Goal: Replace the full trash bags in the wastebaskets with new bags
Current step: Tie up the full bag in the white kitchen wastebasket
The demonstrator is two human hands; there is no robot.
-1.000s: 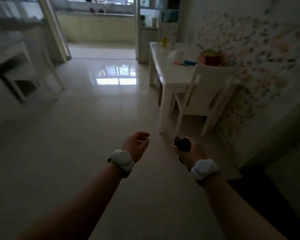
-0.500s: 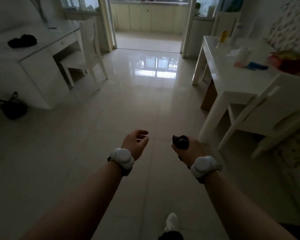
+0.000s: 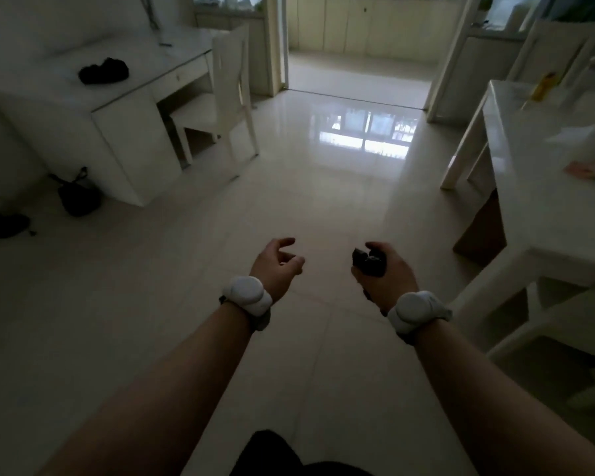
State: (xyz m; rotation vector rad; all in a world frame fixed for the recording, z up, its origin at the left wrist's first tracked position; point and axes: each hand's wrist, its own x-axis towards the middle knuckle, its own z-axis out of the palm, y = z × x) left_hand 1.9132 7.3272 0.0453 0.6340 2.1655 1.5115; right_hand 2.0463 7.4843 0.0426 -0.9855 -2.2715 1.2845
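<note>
**Right hand grips a small black bundle; left hand holds nothing**

The shiny pale floor (image 3: 323,201) is the biggest thing. A wide stretch of it runs from the left worktop (image 3: 49,94) across to the right worktop (image 3: 547,207), and on to a doorway past the left worktop's far end. A white chair (image 3: 227,97) is pushed in at that far end.

Both bare arms reach straight out, side by side, over the floor. They are to the right of the left worktop and well apart from its edge.

A dark bag (image 3: 79,199) sits on the floor, just beside the near side of the left worktop. A black heap (image 3: 103,71) lies on top of the left worktop.

The left hand (image 3: 275,269) is turned palm inward. Its fingers (image 3: 296,261) are loosely curled, half open, and touch nothing.

The right hand (image 3: 389,276) has its fingers (image 3: 378,247) wrapped tight round a small black bundle (image 3: 368,262). The bundle pokes out of the top of the fist. I cannot tell what it is.

Each wrist wears a white band (image 3: 248,295).
</note>
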